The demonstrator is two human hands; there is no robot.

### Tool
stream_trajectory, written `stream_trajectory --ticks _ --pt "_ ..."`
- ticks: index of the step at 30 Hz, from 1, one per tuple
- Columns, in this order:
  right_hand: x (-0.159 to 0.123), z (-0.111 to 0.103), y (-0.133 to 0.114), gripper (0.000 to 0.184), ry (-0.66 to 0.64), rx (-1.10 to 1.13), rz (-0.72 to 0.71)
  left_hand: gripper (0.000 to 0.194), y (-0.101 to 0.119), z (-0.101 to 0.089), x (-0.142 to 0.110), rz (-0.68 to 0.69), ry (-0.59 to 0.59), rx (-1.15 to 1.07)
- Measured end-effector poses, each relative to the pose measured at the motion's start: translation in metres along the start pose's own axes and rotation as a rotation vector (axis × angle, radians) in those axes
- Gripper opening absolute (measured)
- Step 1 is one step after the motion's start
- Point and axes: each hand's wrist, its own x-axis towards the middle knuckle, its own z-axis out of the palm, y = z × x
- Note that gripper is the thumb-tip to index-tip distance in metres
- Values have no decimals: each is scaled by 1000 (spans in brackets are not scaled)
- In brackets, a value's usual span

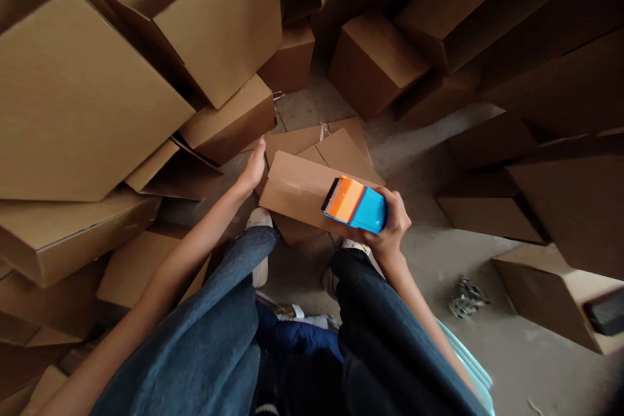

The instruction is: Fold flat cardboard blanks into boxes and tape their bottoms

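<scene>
Blue jeans (195, 325) up close, knees apart, and beyond them a slim cardboard carton (295, 190)! Right hand (394, 224) wraps snugly round the blue-and-orange tape dispenser (355, 204), up over the carton's right end. Left hand (253, 168) is open, nothing gripped, by the other end. Flattened cardboard (348, 151) lies beyond on the floor (429, 188).

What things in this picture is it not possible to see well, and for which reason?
All in the head view:
- Right hand: some fingers, hidden behind the blue-and-orange tool.
- Turquoise object: partly behind the forearm, cut off by the bottom edge.
- Dark object: cut off by the right edge.
- Grey clump: too blurred to identify.
</scene>
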Motion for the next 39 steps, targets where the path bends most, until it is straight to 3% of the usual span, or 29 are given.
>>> stream_trajectory --ticks 6,11,27,32,39 --pt "-1 -1 1 51 -3 5 -2 58 29 30 12 106 -18 53" --pt "0 0 1 50 -30 1 14 61 30 47 0 139 96 171" --pt "13 -5 -6 49 -68 143 5 62 38 53 -14 196 213 369" --pt "19 -18 -6 53 -184 130 -15 56 41 49 -16 244 202 339" --pt "34 -49 -1 57 -322 -65 -153 56 39 45 -16 283 217 338"
